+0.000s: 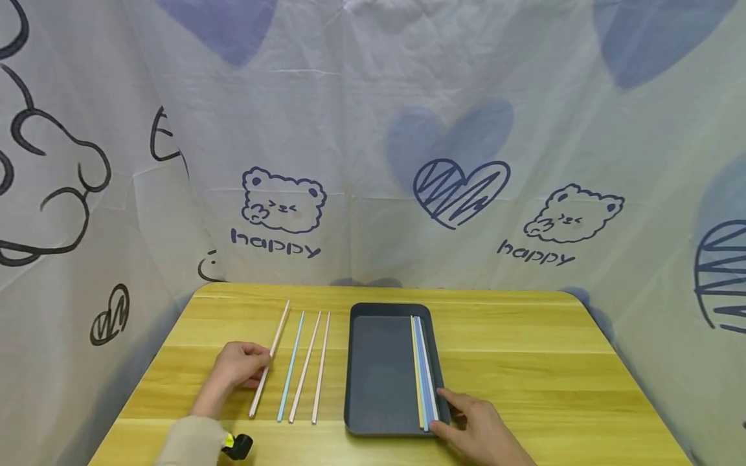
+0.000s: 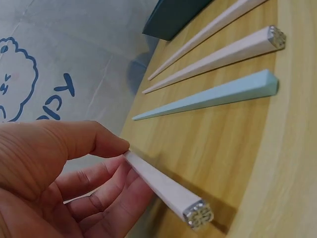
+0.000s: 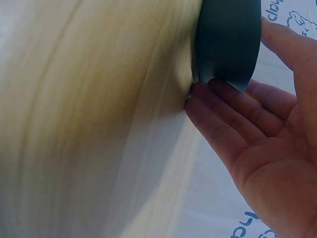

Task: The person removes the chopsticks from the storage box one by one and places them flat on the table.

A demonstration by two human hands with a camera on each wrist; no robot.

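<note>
My left hand (image 1: pixel 240 364) pinches a pink chopstick (image 1: pixel 256 397) between thumb and fingers, left of the others. Its patterned silvery end cap (image 2: pixel 199 215) points toward me in the left wrist view. To its right a light blue chopstick (image 1: pixel 291 367) and two more pink chopsticks (image 1: pixel 304 372) lie side by side on the table. My right hand (image 1: pixel 480 424) holds the near right corner of a dark grey tray (image 1: pixel 379 375), thumb at the rim and fingers against the outside. Along the tray's right side lie several chopsticks, with a yellow chopstick (image 1: pixel 417 375) leftmost.
The light wood table (image 1: pixel 524 362) carries everything. Behind it and at both sides hangs a pale curtain (image 1: pixel 361 162) printed with hearts and bears. A small black device (image 1: pixel 237 446) is worn at my left wrist.
</note>
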